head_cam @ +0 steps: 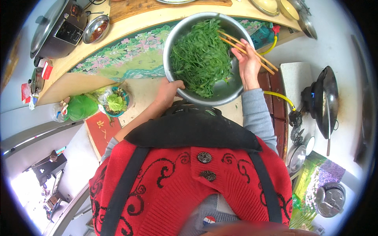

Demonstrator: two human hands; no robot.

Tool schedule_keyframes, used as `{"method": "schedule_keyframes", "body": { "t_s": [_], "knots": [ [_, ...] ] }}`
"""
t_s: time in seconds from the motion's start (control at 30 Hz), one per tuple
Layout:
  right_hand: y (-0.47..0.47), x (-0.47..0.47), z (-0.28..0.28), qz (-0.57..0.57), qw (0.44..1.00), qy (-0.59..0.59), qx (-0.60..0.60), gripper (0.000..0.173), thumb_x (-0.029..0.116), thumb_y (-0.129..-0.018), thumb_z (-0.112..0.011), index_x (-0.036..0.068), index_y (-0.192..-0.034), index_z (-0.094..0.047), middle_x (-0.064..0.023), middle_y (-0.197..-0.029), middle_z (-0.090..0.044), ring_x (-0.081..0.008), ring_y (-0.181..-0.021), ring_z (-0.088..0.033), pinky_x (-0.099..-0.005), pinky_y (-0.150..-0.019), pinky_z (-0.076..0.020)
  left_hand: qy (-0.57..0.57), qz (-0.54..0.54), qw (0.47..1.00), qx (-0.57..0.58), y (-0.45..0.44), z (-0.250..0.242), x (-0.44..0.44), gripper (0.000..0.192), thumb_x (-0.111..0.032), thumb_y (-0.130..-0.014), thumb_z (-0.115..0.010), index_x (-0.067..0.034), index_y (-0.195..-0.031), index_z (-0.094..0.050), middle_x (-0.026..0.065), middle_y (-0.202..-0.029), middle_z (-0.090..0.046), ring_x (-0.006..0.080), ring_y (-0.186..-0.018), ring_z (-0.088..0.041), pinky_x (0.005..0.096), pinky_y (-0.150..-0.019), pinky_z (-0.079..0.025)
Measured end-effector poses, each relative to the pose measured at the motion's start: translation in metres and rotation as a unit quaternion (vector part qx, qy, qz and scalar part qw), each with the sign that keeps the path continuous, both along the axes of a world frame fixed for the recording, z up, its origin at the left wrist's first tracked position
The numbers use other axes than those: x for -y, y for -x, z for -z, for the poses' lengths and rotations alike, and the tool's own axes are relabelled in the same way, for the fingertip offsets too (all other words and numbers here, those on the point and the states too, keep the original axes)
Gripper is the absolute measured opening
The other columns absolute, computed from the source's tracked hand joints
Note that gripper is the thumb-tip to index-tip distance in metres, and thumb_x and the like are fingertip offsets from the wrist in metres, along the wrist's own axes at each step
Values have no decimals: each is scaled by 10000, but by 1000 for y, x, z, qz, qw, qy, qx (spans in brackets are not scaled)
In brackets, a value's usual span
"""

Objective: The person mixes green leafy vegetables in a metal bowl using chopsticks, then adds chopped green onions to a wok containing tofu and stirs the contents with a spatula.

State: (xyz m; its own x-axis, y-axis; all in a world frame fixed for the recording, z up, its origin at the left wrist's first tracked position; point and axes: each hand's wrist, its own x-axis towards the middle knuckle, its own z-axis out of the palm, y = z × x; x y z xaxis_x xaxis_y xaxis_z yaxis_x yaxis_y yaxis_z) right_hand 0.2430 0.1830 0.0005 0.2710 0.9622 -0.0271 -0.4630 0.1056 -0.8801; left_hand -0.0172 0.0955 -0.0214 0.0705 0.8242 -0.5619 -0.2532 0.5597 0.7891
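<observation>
A large stainless steel bowl (218,100) is held in front of my body, tilted so that its inside faces me. My left hand (169,92) grips the rim at the lower left, thumb over the edge. In the bowl lies a big heap of shredded leafy greens (200,59), with bare metal showing at the lower right. My right hand (248,63) holds a pair of wooden chopsticks (236,44) at the bowl's right side. Their tips touch the upper right of the greens, and their back ends stick out past my hand.
A counter (141,17) curves behind the bowl, bearing a dark electric cooker (63,32) and a small metal bowl of red seasoning (97,29). At right stands a wok (326,100) on a burner, near a yellow hose (280,96). A bin with leaf scraps (116,103) stands lower left.
</observation>
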Motion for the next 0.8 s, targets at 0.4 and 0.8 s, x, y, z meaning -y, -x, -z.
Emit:
{"method": "schedule_keyframes", "body": {
  "t_s": [0.4, 0.8],
  "knots": [
    [-42, 39, -85, -175, 932, 122, 293, 362, 247, -929, -441, -21, -1154, -535, -113, -991, -578, -124, -693, -586, -167, -395, -433, 7, -49, 999, 18, 7, -7, -3, 218, 4, -650, -554, 60, -844, -472, 115, -701, -524, 240, -558, -564, 391, -453, -523],
    [-25, 33, 22, -153, 970, 131, -135, 252, 172, -891, -498, -43, -1014, -543, -168, -820, -620, -221, -708, -624, -307, -577, -557, 4, -21, 999, -26, -3, -18, -2, 267, 7, -658, -538, 67, -908, -466, 106, -729, -532, 242, -585, -569, 374, -458, -512]
  ]
}}
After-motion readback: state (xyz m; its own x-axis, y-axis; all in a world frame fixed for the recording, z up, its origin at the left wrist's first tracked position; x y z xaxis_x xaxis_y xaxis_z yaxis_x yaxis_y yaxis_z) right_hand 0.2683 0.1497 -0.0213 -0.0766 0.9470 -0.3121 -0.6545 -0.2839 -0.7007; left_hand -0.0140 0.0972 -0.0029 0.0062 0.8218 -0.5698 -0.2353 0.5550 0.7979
